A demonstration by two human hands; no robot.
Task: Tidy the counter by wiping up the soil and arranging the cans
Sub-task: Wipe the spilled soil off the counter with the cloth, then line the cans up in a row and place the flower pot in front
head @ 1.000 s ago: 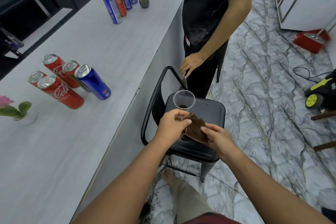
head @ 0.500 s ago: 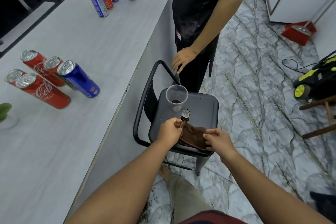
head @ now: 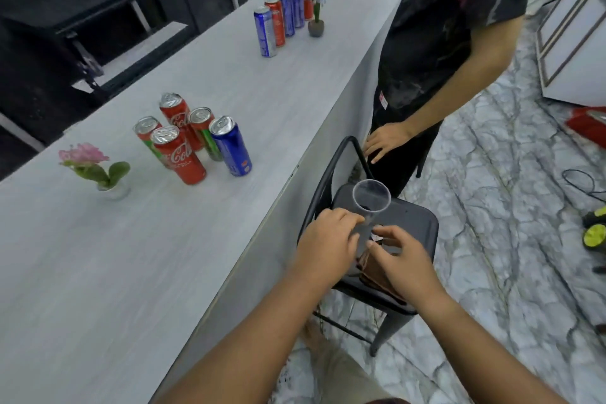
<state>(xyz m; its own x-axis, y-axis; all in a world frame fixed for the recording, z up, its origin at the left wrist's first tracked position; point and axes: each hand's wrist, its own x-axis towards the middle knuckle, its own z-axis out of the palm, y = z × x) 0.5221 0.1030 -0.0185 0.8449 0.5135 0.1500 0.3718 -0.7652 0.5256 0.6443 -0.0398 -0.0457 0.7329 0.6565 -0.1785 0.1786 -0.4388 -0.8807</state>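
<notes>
Head view. Both hands work over the stool [head: 414,224], which stands against the counter [head: 137,272].

The left hand [head: 326,241] is over the stool's near left corner. Its fingers are loosely bent and reach to the lower wall of the cup [head: 371,197], which stands upright at the stool's middle. The hand has nothing in its grasp. Blur hides whether the fingertips touch the cup.

The right hand [head: 404,260] is over the stool's near edge, above the brown cloth [head: 372,273] lying there. Its fingers are curled, with thumb and forefinger close together. I cannot tell whether they pinch the cloth or only hover.

The loose cans [head: 193,144] stand in an untidy cluster on the counter, left of the stool. A neat row of cans [head: 284,18] stands well beyond the stool, further along the counter. I can make out no soil on the counter.

Another person's hand [head: 382,142] rests at the stool's far side.

The wiping looks done and the cloth is being put down, so arranging is the step left. The next move probably calls for freeing both hands from the stool and reaching left to the cluster. Each can should be gripped round its body, since they stand close enough to knock one another over.
</notes>
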